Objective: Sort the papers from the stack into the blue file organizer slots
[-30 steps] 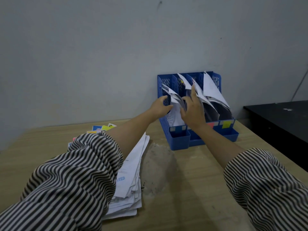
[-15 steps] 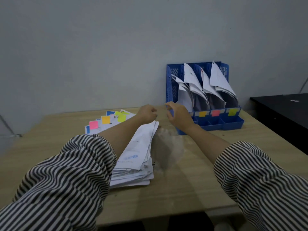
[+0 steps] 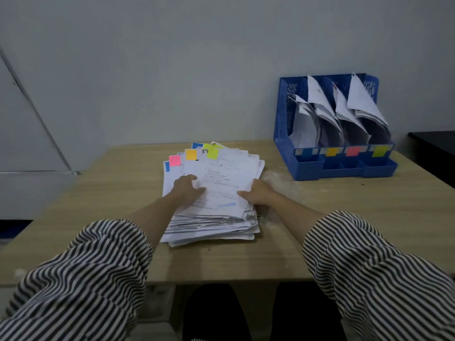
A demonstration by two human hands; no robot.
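Both hands had left the blue file organizer [image 3: 334,134] and come back to the stack of papers [image 3: 211,193], which lay on the table [image 3: 344,217] to the left of the organizer and well apart from it. A second before, the left hand [image 3: 187,190] and the right hand [image 3: 256,193] were at the organizer's upright slots, working among the sheets there; half a second before, they were in transit between organizer and stack, holding nothing. At this moment the left hand rested on the top sheet [image 3: 221,183], fingers bent down against the paper on the side far from the organizer, while the right hand was at the stack's organizer-side edge with its thumb laid over the top sheet (whether its fingers had slipped beneath that sheet could not be told). Neither hand had lifted a sheet clear. The organizer's four slots each held leaning papers, and its front carried a blue [image 3: 306,151], an orange [image 3: 332,151], a pink [image 3: 352,151] and a yellow tab [image 3: 378,151]. Matching coloured sticky notes [image 3: 190,154] fanned out at the far end of the stack. Judged from this, one filing had ended and the next pick was starting; the stack looked thick, so much sorting remained
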